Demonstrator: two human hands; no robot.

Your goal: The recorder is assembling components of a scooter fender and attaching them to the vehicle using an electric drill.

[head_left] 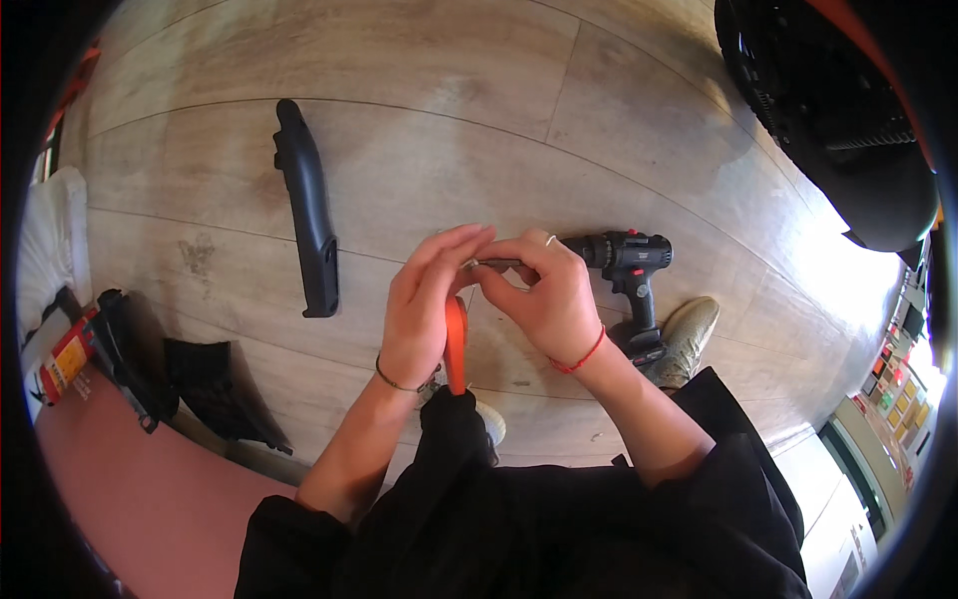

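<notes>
Both hands meet at the centre, fingers curled around a thin, dark metal piece [499, 264] with a small lighter end. My left hand [424, 304] grips at that small end, which is partly hidden by the fingertips. My right hand [539, 292] pinches the thin piece. An orange, flattened part [455, 344] hangs below my left hand; what it joins is hidden. Just right of my right hand, a black cordless drill [639, 270] with red switches stands or lies on the floor, partly covered by that hand. A long black plastic part [307, 208] lies to the left.
A tan shoe [687, 339] is beside the drill. Black parts [200, 374] and a red-yellow package [68, 357] lie at the left, by a pink surface [130, 469] and white bag [58, 235]. A large black-and-orange object [818, 120] occupies the upper right. Shelved small items [898, 394] are far right.
</notes>
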